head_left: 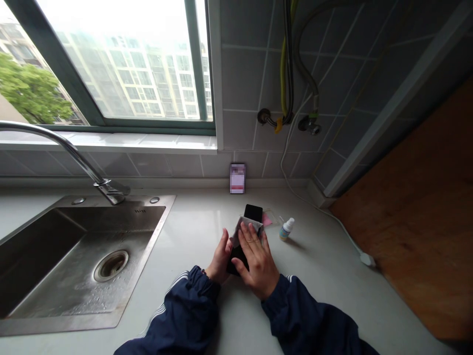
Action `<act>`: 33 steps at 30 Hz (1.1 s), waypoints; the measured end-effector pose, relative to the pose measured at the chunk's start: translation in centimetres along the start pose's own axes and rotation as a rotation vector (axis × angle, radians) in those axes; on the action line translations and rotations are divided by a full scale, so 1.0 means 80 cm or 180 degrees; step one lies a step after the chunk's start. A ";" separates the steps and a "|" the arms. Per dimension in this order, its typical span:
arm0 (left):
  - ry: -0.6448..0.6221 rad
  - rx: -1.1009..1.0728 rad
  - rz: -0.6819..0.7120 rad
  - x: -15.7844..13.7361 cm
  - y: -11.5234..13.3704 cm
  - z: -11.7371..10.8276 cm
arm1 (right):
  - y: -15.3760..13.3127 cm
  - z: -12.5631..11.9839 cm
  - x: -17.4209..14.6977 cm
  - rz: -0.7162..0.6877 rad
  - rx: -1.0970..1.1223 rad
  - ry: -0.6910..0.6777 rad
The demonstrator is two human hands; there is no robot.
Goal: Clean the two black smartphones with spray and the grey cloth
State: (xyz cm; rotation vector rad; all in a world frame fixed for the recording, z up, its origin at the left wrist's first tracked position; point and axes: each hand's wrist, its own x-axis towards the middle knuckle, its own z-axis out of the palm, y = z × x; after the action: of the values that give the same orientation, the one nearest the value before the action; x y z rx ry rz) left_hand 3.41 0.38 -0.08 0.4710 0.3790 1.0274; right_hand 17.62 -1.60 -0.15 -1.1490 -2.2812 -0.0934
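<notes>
My left hand (220, 257) is closed on the left edge of a black phone (238, 254) held just above the counter. My right hand (257, 261) lies over it, fingers stretched flat on a grey cloth (239, 231) that covers part of the screen. Its thumb rests near the phone's lower part. Just beyond the cloth is a flat black rectangular object (253, 212); I cannot tell whether it is separate from the phone. To its right lie a pink piece (266, 219) with a clear edge and a small white-capped bottle (287, 229), standing upright.
Another phone (237, 178) with a lit screen leans on the tiled wall. A steel sink (146, 246) with a curved faucet (70, 148) is at left. A white cable (332, 217) runs down to a plug (367, 260) near the wooden panel (414, 217) at right.
</notes>
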 end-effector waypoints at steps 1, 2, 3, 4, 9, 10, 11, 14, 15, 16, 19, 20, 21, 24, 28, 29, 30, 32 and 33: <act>0.0058 0.0051 0.0011 -0.001 -0.003 0.000 | 0.000 -0.001 0.001 0.0008 -0.0010 0.0073; 0.0141 0.0106 0.0034 -0.002 -0.005 -0.001 | 0.000 -0.003 0.001 0.0026 -0.0015 0.0135; 0.0235 0.0161 0.0054 -0.003 -0.007 -0.002 | 0.000 -0.004 0.002 0.0049 -0.0015 0.0184; 0.0326 0.0205 0.0057 -0.004 -0.008 -0.004 | 0.000 -0.005 0.002 0.0075 -0.0011 0.0217; 0.0610 0.0258 -0.0004 -0.006 -0.010 -0.007 | 0.001 -0.005 0.002 0.0157 0.0010 0.0240; 0.0631 0.0220 -0.0009 -0.005 -0.010 -0.007 | 0.001 -0.006 0.003 0.0152 0.0006 0.0231; 0.0632 0.0158 -0.0024 -0.004 -0.009 -0.006 | 0.002 -0.007 0.003 0.0129 0.0005 0.0218; 0.0559 -0.0105 -0.0151 -0.003 -0.006 -0.002 | 0.001 -0.011 0.005 -0.0052 0.0051 0.0105; 0.0546 -0.0182 -0.0196 -0.003 -0.004 0.000 | 0.000 -0.013 0.005 -0.0134 0.0093 0.0046; 0.0557 -0.0239 -0.0211 -0.003 -0.002 0.002 | -0.001 -0.015 0.006 -0.0207 0.0148 -0.0012; 0.0650 -0.0319 -0.0125 -0.004 0.005 0.006 | -0.006 -0.018 0.006 -0.0363 0.0351 -0.0165; 0.0648 -0.0335 -0.0086 -0.004 0.008 0.006 | -0.007 -0.018 0.005 -0.0426 0.0422 -0.0210; 0.0606 -0.0361 -0.0061 -0.003 0.011 0.006 | -0.009 -0.018 0.004 -0.0498 0.0487 -0.0256; 0.0368 -0.0472 0.0049 -0.002 0.023 0.001 | -0.010 -0.016 0.002 -0.0751 0.0650 -0.0313; 0.0425 -0.0534 0.0220 -0.001 0.035 -0.004 | -0.011 -0.013 0.001 -0.0868 0.0757 -0.0087; 0.0487 -0.0546 0.0268 -0.002 0.037 -0.004 | -0.011 -0.013 0.001 -0.0848 0.0765 -0.0017; 0.0532 -0.0561 0.0321 -0.002 0.038 -0.003 | -0.011 -0.014 0.002 -0.0819 0.0769 0.0049; 0.0542 -0.0597 0.0417 -0.003 0.039 -0.001 | -0.012 -0.015 0.003 -0.0749 0.0769 0.0159; 0.0513 -0.0608 0.0447 -0.003 0.038 0.000 | -0.012 -0.015 0.004 -0.0711 0.0761 0.0203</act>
State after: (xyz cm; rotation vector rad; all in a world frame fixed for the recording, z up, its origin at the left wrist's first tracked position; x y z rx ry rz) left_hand 1.07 1.51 1.58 0.2459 0.3906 1.2295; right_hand 17.35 -2.34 1.22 -0.7582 -2.2838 0.0552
